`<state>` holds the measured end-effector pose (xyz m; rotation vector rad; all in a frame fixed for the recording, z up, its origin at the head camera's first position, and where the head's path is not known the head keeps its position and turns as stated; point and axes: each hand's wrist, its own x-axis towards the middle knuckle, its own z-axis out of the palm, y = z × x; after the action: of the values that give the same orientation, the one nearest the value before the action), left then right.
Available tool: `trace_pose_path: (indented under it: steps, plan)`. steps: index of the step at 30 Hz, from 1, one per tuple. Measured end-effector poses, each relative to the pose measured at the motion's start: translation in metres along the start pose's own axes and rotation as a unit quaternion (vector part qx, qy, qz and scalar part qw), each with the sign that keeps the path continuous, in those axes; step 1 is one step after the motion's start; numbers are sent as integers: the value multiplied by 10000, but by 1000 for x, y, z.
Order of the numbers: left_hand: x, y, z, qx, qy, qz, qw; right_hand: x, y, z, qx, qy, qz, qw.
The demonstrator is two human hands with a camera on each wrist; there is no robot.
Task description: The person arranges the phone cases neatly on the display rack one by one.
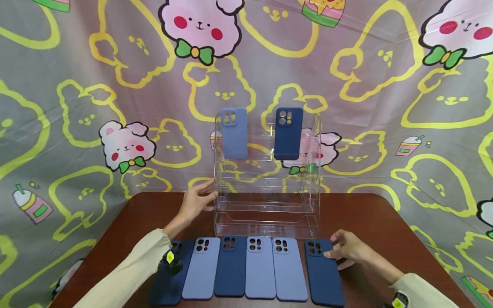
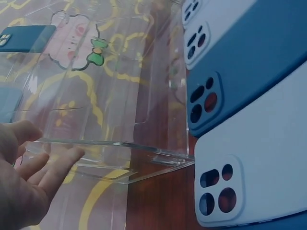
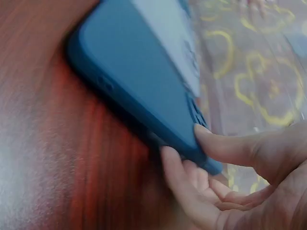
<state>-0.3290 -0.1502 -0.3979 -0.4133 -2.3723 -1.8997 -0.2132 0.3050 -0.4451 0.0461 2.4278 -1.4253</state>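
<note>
My right hand [image 1: 348,249] pinches the upper right edge of a dark blue phone case [image 1: 326,278], the rightmost in a row on the table. In the right wrist view the thumb [image 3: 230,146] lies on its back and the fingers curl under its edge. My left hand [image 1: 196,201] is at the left side of a clear tiered display stand [image 1: 265,231], its fingers loosely spread and right at the side panel. Upright on the stand's top tier are a light blue phone case [image 1: 235,141] at left and a dark blue phone case [image 1: 289,139] at right.
Several more dark and light blue phone cases [image 1: 259,273] lie side by side in front of the stand. My left sleeve [image 1: 127,269] overlaps the leftmost dark case [image 1: 169,286]. A patterned cloth [image 1: 366,107] hangs behind the brown table [image 1: 369,218].
</note>
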Motion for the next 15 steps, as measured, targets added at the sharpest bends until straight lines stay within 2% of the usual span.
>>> trace_pose_path:
  steps: [6,11,15]
  plan:
    - [-2,3,-1,-219,-321,-146,9991,-4,0,-27,87,-263,-203,9994]
    - [-1,7,-3,-218,-233,-237,9992,-5,-11,-37,33,-466,-379,9982]
    - [7,11,-3,-196,-224,-205,9993,-7,-21,-40,-189,-315,-443,9983]
